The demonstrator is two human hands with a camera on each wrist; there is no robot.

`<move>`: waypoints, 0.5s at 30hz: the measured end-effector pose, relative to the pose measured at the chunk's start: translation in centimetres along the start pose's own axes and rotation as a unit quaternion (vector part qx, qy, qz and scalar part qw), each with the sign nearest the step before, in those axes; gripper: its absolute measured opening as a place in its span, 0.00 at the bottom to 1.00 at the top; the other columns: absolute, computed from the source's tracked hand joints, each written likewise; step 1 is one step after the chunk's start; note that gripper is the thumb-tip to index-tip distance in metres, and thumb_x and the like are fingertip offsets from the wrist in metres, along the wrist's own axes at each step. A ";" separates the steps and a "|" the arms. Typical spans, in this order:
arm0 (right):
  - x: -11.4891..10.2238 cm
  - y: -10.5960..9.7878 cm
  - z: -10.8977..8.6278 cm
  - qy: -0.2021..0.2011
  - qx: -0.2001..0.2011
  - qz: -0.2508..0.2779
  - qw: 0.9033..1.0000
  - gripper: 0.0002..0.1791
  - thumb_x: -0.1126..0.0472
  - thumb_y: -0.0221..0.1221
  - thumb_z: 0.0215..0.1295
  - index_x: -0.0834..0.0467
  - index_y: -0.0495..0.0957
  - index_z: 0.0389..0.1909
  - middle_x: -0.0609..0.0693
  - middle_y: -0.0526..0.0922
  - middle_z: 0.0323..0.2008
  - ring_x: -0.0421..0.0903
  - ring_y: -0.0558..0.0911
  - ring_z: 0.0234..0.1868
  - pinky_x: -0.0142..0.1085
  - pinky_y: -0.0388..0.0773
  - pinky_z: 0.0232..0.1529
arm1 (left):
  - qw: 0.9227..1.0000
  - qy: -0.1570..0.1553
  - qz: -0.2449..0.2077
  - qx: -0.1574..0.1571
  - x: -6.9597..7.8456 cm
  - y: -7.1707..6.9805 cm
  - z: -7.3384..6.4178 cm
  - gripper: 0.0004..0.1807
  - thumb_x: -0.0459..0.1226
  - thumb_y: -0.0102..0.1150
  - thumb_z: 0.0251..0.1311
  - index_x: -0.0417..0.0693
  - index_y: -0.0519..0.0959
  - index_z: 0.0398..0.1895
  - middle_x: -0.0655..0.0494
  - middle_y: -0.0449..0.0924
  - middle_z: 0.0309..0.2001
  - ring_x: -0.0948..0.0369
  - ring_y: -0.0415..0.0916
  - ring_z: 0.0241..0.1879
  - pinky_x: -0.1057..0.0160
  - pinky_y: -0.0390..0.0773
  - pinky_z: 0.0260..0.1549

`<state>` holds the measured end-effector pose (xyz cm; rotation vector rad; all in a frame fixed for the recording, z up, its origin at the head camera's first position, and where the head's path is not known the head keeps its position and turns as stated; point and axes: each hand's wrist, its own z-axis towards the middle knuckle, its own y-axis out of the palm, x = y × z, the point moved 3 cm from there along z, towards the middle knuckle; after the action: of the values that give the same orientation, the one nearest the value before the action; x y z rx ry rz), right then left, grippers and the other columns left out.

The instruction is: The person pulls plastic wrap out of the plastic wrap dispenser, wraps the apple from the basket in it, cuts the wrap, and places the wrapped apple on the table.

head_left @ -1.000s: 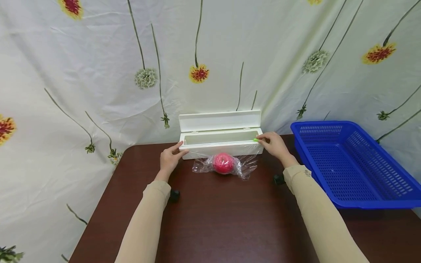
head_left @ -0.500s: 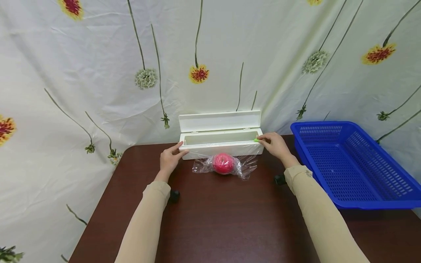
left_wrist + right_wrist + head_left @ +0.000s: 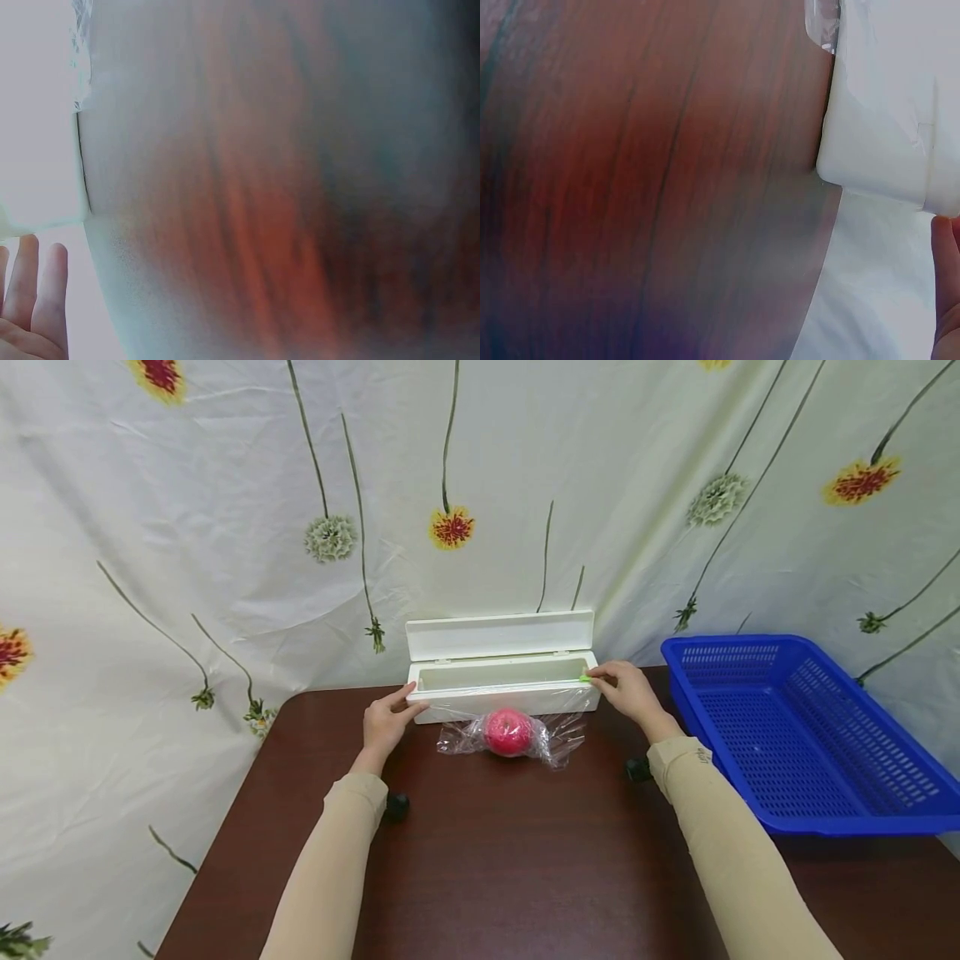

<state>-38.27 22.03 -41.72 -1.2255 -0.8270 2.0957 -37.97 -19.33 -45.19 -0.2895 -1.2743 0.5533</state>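
Note:
A long white cling film dispenser (image 3: 506, 700) stands at the table's back edge with its lid (image 3: 501, 636) raised. My left hand (image 3: 384, 727) holds its left end, thumb at the front and index finger on the top edge. In the left wrist view, other fingers (image 3: 49, 300) extend by that end. At the right end, my right hand (image 3: 628, 693) pinches a small green slider (image 3: 584, 679) on the front rim. A red apple (image 3: 508, 732) wrapped in clear cling film (image 3: 555, 745) lies before the dispenser, with film reaching up its front face.
A blue plastic basket (image 3: 795, 825) stands at the right, close to my right forearm. The dark brown table (image 3: 517, 860) extends in front of me. Behind it hangs a white curtain (image 3: 510, 460) with printed flowers, close behind the raised lid.

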 end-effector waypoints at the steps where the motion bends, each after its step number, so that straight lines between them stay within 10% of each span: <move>1: -0.1 0.0 0.0 0.000 -0.002 -0.001 1.000 0.11 0.64 0.58 0.65 0.64 0.81 0.45 0.60 0.81 0.43 0.57 0.75 0.47 0.50 0.72 0.47 | 1.000 0.000 -0.001 0.000 0.0 0.0 0.0 0.29 0.46 0.69 0.50 0.55 0.76 0.58 0.48 0.80 0.50 0.55 0.79 0.46 0.67 0.70 0.25; 15: 0.8 -0.3 0.2 0.024 -0.021 0.029 0.999 0.12 0.64 0.56 0.66 0.67 0.79 0.45 0.62 0.78 0.43 0.57 0.76 0.44 0.50 0.73 0.45 | 1.000 0.000 -0.007 -0.014 0.1 -0.3 0.0 0.29 0.46 0.69 0.50 0.53 0.76 0.58 0.47 0.78 0.53 0.54 0.78 0.48 0.67 0.72 0.28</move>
<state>-38.70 22.72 -41.85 -1.3319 -0.8260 2.0961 -37.88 -19.51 -44.95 -0.3039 -1.2838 0.5239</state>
